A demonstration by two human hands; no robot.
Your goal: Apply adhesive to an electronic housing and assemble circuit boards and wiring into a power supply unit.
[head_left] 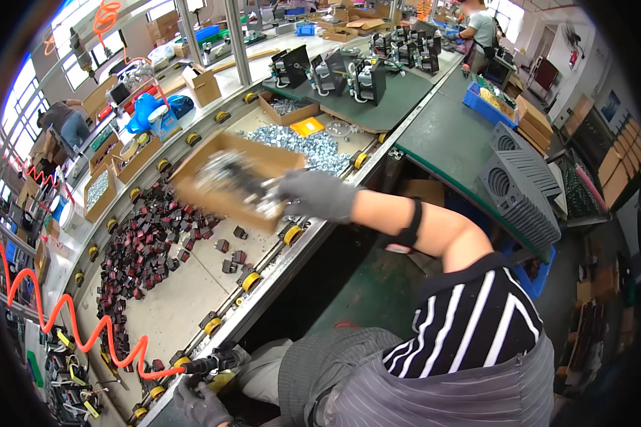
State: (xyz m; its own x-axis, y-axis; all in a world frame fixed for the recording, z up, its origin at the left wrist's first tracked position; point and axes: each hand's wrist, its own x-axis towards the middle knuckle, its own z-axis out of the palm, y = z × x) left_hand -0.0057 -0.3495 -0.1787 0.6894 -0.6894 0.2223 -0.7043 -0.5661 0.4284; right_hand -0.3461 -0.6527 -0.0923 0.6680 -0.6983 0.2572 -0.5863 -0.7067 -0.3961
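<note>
My right hand (319, 196), in a grey glove, grips the near end of an open cardboard box (214, 199) above the conveyor line. Small silvery metal parts and something dark lie in the box; motion blurs them. Low in the view, my left hand (203, 406), also gloved, is at the conveyor's near rail with its fingers apart, just below a black air tool fitting (210, 364) on an orange coiled hose (85, 341). Whether it touches the fitting I cannot tell. Many small black and red parts (142, 235) are spread over the conveyor bed, left of and below the box.
A heap of shiny metal pieces (299, 146) lies beyond the box, beside a yellow card (307, 127). Black assembled units (367, 80) stand on a green board farther off. Grey slotted housings (516, 188) sit on the right-hand table (434, 135). Yellow rollers (251, 282) line the rail.
</note>
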